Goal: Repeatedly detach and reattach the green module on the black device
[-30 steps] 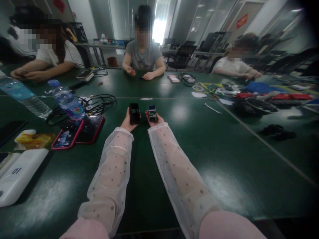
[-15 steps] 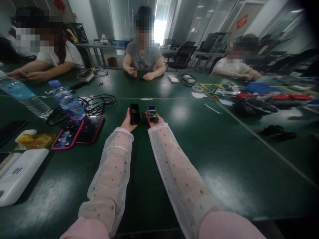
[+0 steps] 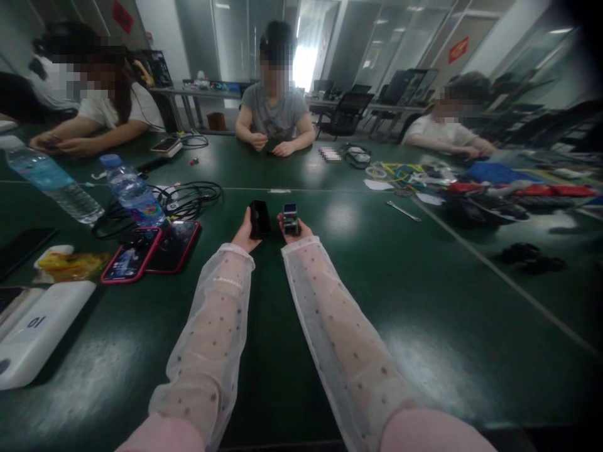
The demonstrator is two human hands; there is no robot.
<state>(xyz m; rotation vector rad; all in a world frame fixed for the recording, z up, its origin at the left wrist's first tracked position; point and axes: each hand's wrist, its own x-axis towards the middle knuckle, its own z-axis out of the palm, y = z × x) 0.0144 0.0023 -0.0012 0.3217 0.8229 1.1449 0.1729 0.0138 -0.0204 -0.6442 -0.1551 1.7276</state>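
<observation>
My left hand (image 3: pixel 244 233) is closed round the side of a black rectangular case (image 3: pixel 260 219), which is tilted up toward me above the table. Beside it, a small gap away, my right hand (image 3: pixel 304 231) grips a small green circuit board (image 3: pixel 291 224) with a little screen (image 3: pixel 290 209) at its top. Some fingers of both hands are hidden behind what they hold. The two objects do not touch each other.
On the left of the green table (image 3: pixel 377 314) are two phones (image 3: pixel 132 254) with red edges, a water bottle (image 3: pixel 134 194), black cables (image 3: pixel 200 194) and a white device (image 3: pixel 42 333). A wrench (image 3: pixel 404 211) lies to the right. Three people sit across.
The black case in my left hand has turned slightly and now looks darker inside. My right hand keeps the circuit board. The whole view has shifted a little down and right.
</observation>
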